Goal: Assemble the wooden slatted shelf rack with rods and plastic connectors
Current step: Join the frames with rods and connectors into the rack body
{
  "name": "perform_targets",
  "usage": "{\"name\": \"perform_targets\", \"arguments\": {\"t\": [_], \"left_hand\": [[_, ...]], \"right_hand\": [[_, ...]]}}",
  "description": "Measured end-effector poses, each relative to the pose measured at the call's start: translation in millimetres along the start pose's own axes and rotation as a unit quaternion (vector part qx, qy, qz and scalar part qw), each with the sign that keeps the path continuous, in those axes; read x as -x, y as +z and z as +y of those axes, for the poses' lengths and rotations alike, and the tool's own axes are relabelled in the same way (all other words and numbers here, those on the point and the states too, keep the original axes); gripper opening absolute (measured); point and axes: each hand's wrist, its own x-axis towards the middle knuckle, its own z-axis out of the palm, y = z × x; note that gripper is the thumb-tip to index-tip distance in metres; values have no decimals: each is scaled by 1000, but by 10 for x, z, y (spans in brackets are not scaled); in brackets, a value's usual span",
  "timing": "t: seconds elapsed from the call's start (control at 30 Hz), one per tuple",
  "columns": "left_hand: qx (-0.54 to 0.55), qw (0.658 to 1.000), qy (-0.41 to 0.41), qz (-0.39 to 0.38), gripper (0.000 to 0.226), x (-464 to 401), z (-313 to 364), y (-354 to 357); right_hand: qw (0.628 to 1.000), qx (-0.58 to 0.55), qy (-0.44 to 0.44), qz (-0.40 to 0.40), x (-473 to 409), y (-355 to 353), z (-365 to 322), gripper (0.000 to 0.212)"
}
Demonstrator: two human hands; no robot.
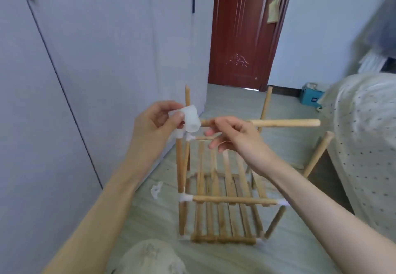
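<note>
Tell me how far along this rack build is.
Done: the lower slatted shelf sits between upright rods, with a front crossbar joined by white connectors. In hand: the left hand grips a white connector while the right hand feeds a loose rod into it. Left: the upright tops are still bare, and a spare connector lies on the floor.

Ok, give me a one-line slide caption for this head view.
Left hand holds a white plastic connector while right hand guides a wooden rod into it, above the half-built rack.

Rack [222, 198] stood on floor [289, 256] between wardrobe [85, 59] at left and bed [368, 145] at right, door [242, 31] behind.
</note>
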Motion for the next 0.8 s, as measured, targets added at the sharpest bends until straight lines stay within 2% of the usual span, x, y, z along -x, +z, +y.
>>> {"name": "perform_targets", "arguments": {"t": [0.17, 0.3, 0.4, 0.53, 0.6, 0.73, 0.8], "left_hand": [[34, 994, -19, -101, 15, -111, 127, 781], [61, 988, -22, -140, 20, -223, 185, 1337], [76, 984, -20, -160, 21, -283, 207, 1707], [78, 976, -18, -203, 23, -356, 200, 2138], [74, 971, -30, -224, 23, -382, 157, 2307], [-19, 969, 14, -244, 34, -456, 4, 2558], [-90, 963, 48, -248, 40, -517, -67, 2620]], "right_hand": [[993, 22, -64, 93, 241, -580, -171, 17], [987, -15, -57, 147, 332, -1029, -209, 12], [989, -50, -42, 133, 398, -1393, -224, 8], [995, -42, -20, 83, 479, -1799, -204, 29], [997, -20, -8, 69, 507, -1938, -183, 26], [994, 38, 9, 99, 566, -2173, -83, 27], [989, 29, 21, 140, 576, -2283, -21, 28]]}}
